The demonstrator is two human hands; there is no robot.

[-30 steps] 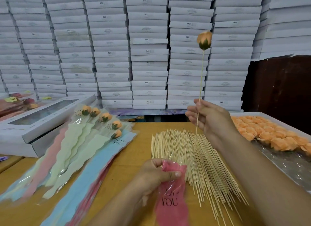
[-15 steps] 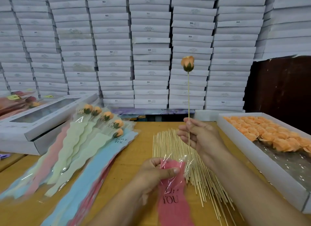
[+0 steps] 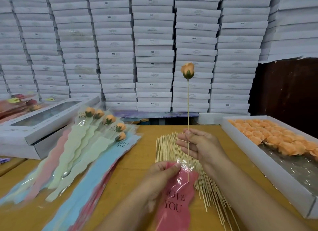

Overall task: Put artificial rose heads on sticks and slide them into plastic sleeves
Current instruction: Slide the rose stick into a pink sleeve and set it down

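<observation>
The right hand (image 3: 203,145) pinches a thin wooden stick (image 3: 188,110) between thumb and fingers, holding it upright with an orange artificial rose head (image 3: 187,70) on its top end. The stick's lower tip sits inside the clear open mouth of a pink plastic sleeve printed "LOVE YOU" (image 3: 175,198). The left hand (image 3: 160,175) has its grip pinched on that sleeve's top edge, thumb on top. Under both hands a spread bundle of bare wooden sticks (image 3: 172,144) lies on the yellow wooden counter (image 3: 137,162). To the right stands a shallow white box of orange rose heads (image 3: 268,134). To the left, finished roses in pastel sleeves (image 3: 96,136) lie fanned out.
</observation>
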